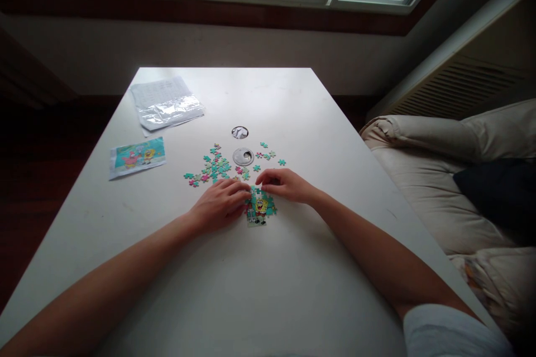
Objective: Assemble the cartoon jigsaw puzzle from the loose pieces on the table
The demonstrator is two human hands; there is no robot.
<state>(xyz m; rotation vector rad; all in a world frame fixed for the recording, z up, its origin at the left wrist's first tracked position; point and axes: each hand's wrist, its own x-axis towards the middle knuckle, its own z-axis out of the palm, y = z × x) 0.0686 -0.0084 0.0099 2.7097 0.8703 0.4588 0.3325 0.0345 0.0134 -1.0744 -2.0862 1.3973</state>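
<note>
- Nearest: pale sleeve (454, 332) on the person's right upper arm, both bare forearms reaching across a white table (268, 290).
- Partly assembled SpongeBob jigsaw puzzle (260, 211), flat on the table between the hands, upper edge ragged.
- Left hand (224, 201): fingers bent, close together, tips at the puzzle's left edge; grip, if any, I cannot tell.
- Right hand (285, 183): fingers curled, thumb near forefinger, at the puzzle's upper right; cannot tell whether a piece is held.
- Loose jigsaw pieces (218, 167), mostly teal, some pink, scattered beyond the hands.
- Perforated metal disc (247, 163) among them; round table opening (240, 132) just behind.
- Farther left: cartoon picture packet (138, 157), then clear plastic bag (173, 109) over paper.
- Right of table: cream sofa (410, 178).
</note>
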